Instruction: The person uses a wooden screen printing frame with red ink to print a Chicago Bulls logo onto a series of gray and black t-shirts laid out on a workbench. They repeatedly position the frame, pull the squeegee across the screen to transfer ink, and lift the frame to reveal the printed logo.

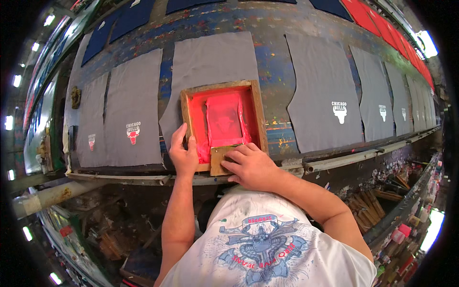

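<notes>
A wooden screen-printing frame (255,103), coated inside with bright pink ink, lies over a grey fabric panel (213,55). My left hand (184,148) grips the frame's left side near its lower corner, fingers curled on the wood. My right hand (252,166) holds a wooden squeegee (217,158) at the frame's lower end, its blade against the pink mesh. A faint bull-head design shows through the ink. Grey panels on the left (134,86) carry white-and-red prints; those on the right (320,76) carry white prints only.
The long stained board (267,62) has a metal rail (344,160) along its near edge. Navy panels (129,19) and red panels (368,24) lie along the far side. Below at the right are wooden pieces (366,210) and containers (400,234); a pipe (33,203) runs at the left.
</notes>
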`<state>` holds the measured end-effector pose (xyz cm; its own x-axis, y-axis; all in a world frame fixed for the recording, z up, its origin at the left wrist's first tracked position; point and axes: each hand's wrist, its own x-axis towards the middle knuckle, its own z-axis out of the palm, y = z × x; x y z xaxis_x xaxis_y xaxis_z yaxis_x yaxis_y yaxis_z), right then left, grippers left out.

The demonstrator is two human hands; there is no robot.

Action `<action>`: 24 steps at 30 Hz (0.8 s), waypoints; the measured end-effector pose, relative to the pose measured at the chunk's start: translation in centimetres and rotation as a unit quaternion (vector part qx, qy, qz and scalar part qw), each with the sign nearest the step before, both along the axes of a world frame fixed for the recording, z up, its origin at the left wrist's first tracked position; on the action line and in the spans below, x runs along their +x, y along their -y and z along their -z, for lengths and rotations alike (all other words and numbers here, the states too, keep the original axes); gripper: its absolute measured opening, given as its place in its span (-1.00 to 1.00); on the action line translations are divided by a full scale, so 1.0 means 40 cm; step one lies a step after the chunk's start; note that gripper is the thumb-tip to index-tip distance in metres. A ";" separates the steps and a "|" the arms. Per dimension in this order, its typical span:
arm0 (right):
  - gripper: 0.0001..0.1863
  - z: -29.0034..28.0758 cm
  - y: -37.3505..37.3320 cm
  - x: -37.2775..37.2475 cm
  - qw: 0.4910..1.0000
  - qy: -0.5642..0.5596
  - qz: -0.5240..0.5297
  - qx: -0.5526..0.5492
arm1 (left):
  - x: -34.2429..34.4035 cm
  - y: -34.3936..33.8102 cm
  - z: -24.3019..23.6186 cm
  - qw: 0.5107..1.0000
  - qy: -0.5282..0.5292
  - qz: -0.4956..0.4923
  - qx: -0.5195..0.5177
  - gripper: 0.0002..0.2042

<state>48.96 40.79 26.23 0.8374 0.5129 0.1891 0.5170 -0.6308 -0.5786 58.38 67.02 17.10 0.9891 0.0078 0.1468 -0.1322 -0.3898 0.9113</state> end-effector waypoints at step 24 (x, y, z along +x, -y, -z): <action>-0.45 -0.036 0.138 0.251 0.927 0.055 0.324 0.179 | -0.012 -0.005 -0.030 0.993 0.108 0.031 0.027 -0.52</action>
<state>59.01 35.27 27.67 0.9133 -0.2034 0.3529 0.1649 -0.6077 -0.7769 57.88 67.24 18.29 0.9330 -0.0655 0.3539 -0.3472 -0.4233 0.8368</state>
